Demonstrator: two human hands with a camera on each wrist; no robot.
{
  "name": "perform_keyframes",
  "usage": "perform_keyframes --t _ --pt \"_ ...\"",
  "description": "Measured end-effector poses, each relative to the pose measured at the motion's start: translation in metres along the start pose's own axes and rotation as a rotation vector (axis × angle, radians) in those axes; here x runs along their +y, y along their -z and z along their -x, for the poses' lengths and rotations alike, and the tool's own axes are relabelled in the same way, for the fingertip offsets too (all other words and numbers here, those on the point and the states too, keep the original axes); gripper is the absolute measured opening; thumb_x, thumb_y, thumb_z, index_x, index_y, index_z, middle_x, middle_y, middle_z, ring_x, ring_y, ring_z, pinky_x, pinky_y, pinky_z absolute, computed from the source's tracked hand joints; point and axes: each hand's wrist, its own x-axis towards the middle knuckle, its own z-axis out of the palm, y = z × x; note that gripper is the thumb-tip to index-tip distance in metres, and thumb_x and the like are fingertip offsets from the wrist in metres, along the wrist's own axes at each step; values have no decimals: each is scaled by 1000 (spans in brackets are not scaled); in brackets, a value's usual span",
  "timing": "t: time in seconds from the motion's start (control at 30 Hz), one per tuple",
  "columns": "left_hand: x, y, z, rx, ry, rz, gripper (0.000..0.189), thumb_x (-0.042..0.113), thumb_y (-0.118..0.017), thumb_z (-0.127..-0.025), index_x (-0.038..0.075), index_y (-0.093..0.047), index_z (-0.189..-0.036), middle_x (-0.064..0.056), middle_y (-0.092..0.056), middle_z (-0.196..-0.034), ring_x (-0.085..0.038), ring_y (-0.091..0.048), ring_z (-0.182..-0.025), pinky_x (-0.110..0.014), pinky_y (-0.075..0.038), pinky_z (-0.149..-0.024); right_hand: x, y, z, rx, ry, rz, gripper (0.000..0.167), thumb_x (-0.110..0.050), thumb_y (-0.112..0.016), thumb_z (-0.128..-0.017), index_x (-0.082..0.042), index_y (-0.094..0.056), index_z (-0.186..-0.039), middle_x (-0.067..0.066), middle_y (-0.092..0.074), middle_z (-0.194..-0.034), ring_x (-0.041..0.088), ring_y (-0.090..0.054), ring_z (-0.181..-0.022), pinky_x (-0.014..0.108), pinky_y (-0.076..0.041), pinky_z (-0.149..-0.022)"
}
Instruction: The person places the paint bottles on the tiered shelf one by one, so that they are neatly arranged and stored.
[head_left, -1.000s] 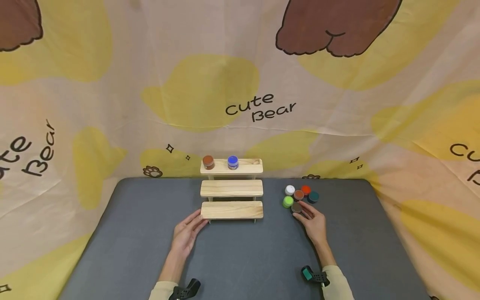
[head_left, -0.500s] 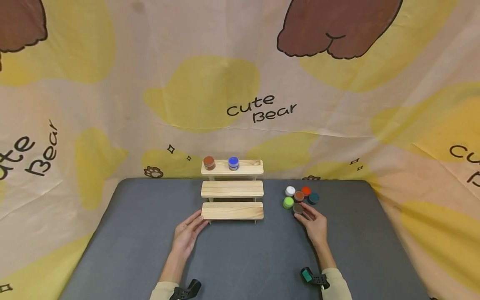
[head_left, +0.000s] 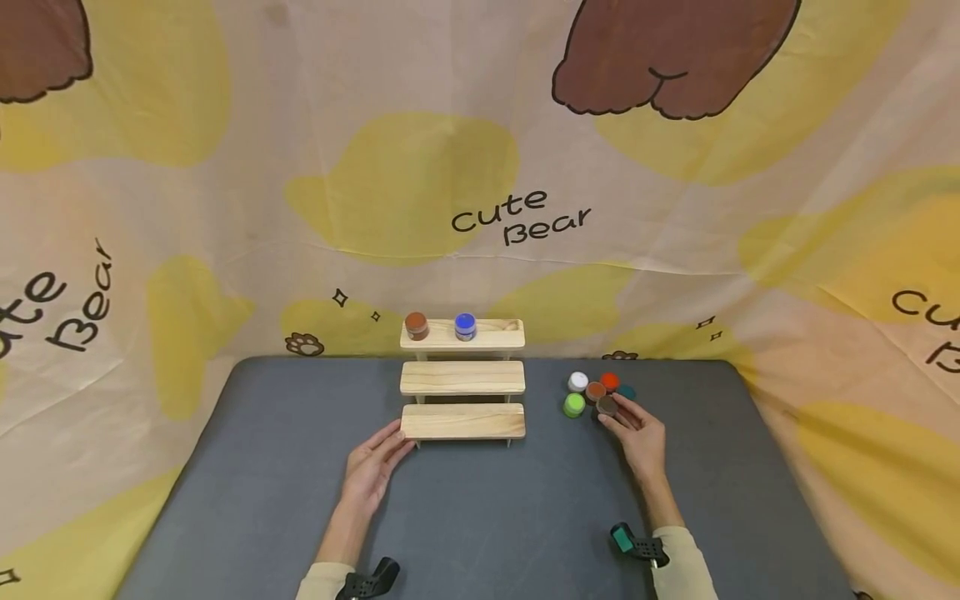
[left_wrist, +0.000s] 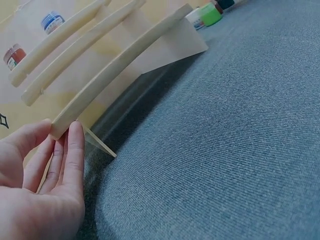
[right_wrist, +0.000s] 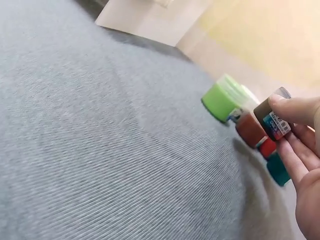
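My right hand (head_left: 642, 437) pinches a small dark brown paint jar (head_left: 606, 406) between thumb and fingers. In the right wrist view this labelled jar (right_wrist: 270, 120) is tilted and raised in front of the other jars. My left hand (head_left: 369, 475) grips the left end of the lowest step of a three-step wooden display stand (head_left: 462, 422). The left wrist view shows the thumb at the end of the plank (left_wrist: 95, 90) and fingers under it. On the top step sit a reddish-brown jar (head_left: 416, 326) and a blue jar (head_left: 465, 327).
Beside the right hand cluster a white jar (head_left: 577, 382), a red jar (head_left: 610, 381), a rust-brown jar (head_left: 596, 391), a light green jar (head_left: 573, 405) and a partly hidden teal jar (head_left: 626, 392). A printed cloth (head_left: 405, 183) hangs behind the grey table (head_left: 480, 517).
My right hand has shifted right and slightly away from me with the dark brown jar, now overlapping the teal jar. The left hand keeps its hold on the stand.
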Motion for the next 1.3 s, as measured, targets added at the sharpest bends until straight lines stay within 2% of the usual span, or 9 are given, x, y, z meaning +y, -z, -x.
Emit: perform_keyframes --t 0.1,0.33,0.53,0.73,0.93,1.0,1.2,1.3 --pt "1 0 0 -1 0 -10 49 -7 -62 -92 -15 -45 -137 -27 -49 -136 -18 -68 -100 -35 -56 -99 -5 -1 -4 2 -1 4 49 -8 -80 -82 -1 -64 -128 20 -60 -131 -3 -62 -100 10 -56 -85" --pt "1 0 1 4 -5 -9 49 -7 -62 -92 -15 -44 -137 -29 -48 -137 -18 -68 -100 -36 -56 -99 -18 -7 -13 -11 15 8 49 -6 -80 -82 -2 -63 -129 18 -60 -131 22 -62 -115 10 -56 -84" --pt "0 0 1 8 -13 -21 50 -8 -61 -92 -17 -43 -137 -28 -51 -133 -18 -69 -99 -36 -56 -99 -33 -12 -19 -44 55 35 48 -9 -79 -83 -5 -65 -128 14 -62 -130 23 -62 -116 11 -56 -88" --pt "0 -1 0 12 4 -16 49 -7 -62 -92 -15 -45 -137 -27 -50 -134 -18 -69 -99 -35 -56 -98 -46 -18 -21 -78 72 38 48 -9 -79 -83 -5 -64 -129 15 -62 -130 31 -61 -116 12 -57 -85" --pt "0 -1 -1 -7 9 -3 48 -7 -61 -93 -15 -44 -138 -29 -47 -138 -19 -68 -101 -36 -56 -100 -55 -29 -22 -96 100 37 48 -7 -78 -84 -4 -64 -129 15 -61 -131 33 -61 -116 11 -58 -80" --pt "-1 0 -1 -10 13 -9 49 -6 -61 -93 -14 -43 -138 -30 -44 -140 -18 -68 -101 -35 -55 -100 -57 -33 -23 -109 116 41 47 -8 -78 -84 -4 -64 -129 15 -60 -132 32 -61 -117 13 -58 -82" --pt "-1 3 -1 -2 13 -8 49 -6 -62 -92 -14 -44 -138 -30 -44 -140 -18 -68 -100 -35 -56 -99 -66 -50 -25 -156 162 38 46 -9 -78 -84 -2 -64 -128 18 -61 -129 31 -60 -119 34 -54 -102" --pt "-1 3 -1 -9 11 -1 50 -7 -62 -92 -14 -44 -138 -29 -47 -138 -19 -68 -101 -36 -55 -100 -71 -57 -26 -154 181 43 45 -6 -78 -84 -1 -64 -127 18 -62 -128 31 -60 -117 33 -55 -101"
